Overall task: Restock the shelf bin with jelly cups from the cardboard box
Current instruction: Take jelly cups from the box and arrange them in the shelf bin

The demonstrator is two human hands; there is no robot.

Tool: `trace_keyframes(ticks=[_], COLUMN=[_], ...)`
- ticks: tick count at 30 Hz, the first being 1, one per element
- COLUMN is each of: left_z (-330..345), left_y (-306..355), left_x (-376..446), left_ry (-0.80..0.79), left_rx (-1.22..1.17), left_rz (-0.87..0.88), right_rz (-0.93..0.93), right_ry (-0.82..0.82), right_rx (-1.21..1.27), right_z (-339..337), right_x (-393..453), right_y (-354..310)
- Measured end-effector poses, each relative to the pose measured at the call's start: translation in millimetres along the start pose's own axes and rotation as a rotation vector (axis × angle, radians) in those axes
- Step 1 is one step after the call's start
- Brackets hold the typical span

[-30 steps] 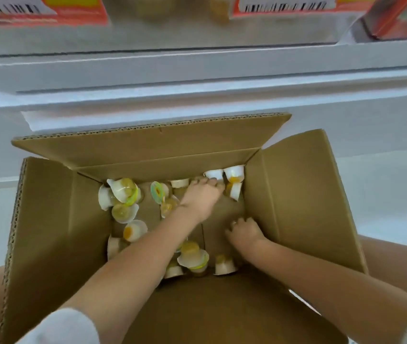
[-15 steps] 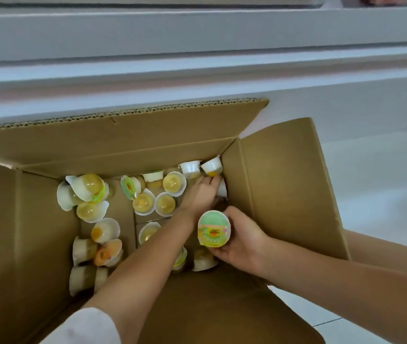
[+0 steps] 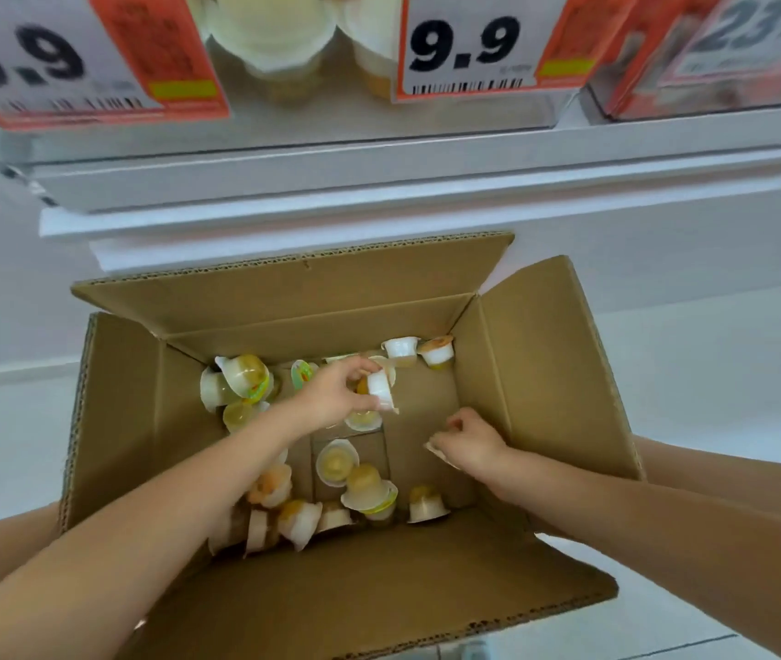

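Observation:
An open cardboard box (image 3: 545,373) sits below me with several jelly cups (image 3: 364,490) scattered on its bottom. My left hand (image 3: 338,397) is inside the box and pinches one white jelly cup (image 3: 381,390) above the others. At the box's right side, my right hand (image 3: 469,440) holds another cup, of which only the lid edge (image 3: 436,451) shows under the fingers. Above, a clear shelf bin (image 3: 283,131) holds jelly cups (image 3: 274,35) behind price tags.
Orange and white 9.9 price tags (image 3: 469,45) hang on the bin fronts. A second bin (image 3: 712,64) with another tag stands at the upper right. White shelf edges (image 3: 379,192) run between bins and box. My bare knees flank the box.
The view tilted up, so the shelf bins show again. My left hand lifted a white cup from the back of the box. My right hand turned over, hiding the cup it grips.

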State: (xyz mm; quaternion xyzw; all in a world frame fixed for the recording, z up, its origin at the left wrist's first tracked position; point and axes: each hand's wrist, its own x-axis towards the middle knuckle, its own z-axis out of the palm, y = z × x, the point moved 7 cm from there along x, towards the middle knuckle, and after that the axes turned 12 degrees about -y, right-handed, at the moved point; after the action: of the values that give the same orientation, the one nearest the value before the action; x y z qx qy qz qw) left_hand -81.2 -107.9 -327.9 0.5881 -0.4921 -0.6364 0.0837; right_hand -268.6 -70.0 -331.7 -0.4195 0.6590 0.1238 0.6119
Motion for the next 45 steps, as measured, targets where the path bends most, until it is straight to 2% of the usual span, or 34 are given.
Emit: trace_keyframes(ticks=[2, 3, 4, 7, 9, 11, 15, 19, 23, 27, 29, 32, 37, 39, 42, 45], left_z=[-8.9, -11.2, -13.3, -14.8, -12.3, -10.7, -10.3, -13.1, -13.6, -12.2, -14.9, -25.0, -43.2, -42.6, -33.6, -27.6], left_y=[-8.7, -13.3, -17.4, -33.1, -42.7, -51.9, -63.0, -66.7, -65.9, -58.8, -48.3, -14.0, 62.4, 93.0, 139.6, 178.0], left_x=[-27.8, -40.1, -51.5, -71.9, -77.5, -77.3, -70.3, -65.4, -66.0, -71.6, -79.0, -97.9, -149.2, -173.6, -207.9, -233.8], left_ry=[-0.055, -0.096, -0.124, -0.158, -0.149, -0.115, -0.055, -0.038, -0.003, -0.014, -0.023, -0.077, -0.164, -0.194, -0.219, -0.177], left_rx=[-0.309, -0.490, -0.652, -1.019, -1.135, -1.184, -1.309, -1.346, -1.372, -1.366, -1.352, -1.251, -0.963, -0.879, -0.804, -0.853], left_rz=[-0.033, -0.029, -0.014, 0.038, 0.051, 0.037, -0.006, -0.012, -0.015, -0.034, -0.041, -0.001, 0.074, 0.099, 0.176, 0.281], right_rz=[-0.031, -0.061, -0.088, -0.098, -0.119, -0.133, -0.104, -0.120, -0.270, -0.324, -0.435, -0.688, -1.081, -1.177, -1.266, -1.295], right_ry=[0.079, 0.153, 0.231, 0.364, 0.451, 0.581, 0.672, 0.707, 0.669, 0.672, 0.591, 0.389, 0.177, 0.107, 0.100, 0.112], right_rx=[-0.293, -0.346, -0.329, -0.027, 0.167, 0.259, 0.185, 0.101, 0.243, 0.059, 0.015, -0.025, -0.138, -0.172, -0.260, -0.263], right_z=[2.9, 1.3, -1.7, -9.3, -11.0, -11.4, -3.3, -2.6, -12.9, -18.7, -12.8, -9.0, -25.4, -26.2, -24.8, -33.5], right_x=[12.8, 19.6, 28.1, 58.6, 76.1, 84.7, 94.1, 95.1, 95.9, 71.7, 51.4, -2.0, -157.7, -211.9, -268.9, -297.1], right_y=[-18.6, -29.3, -38.0, -49.7, -54.8, -59.6, -60.6, -58.3, -49.0, -55.7, -68.3, -100.5, -167.0, -180.8, -192.3, -198.6])
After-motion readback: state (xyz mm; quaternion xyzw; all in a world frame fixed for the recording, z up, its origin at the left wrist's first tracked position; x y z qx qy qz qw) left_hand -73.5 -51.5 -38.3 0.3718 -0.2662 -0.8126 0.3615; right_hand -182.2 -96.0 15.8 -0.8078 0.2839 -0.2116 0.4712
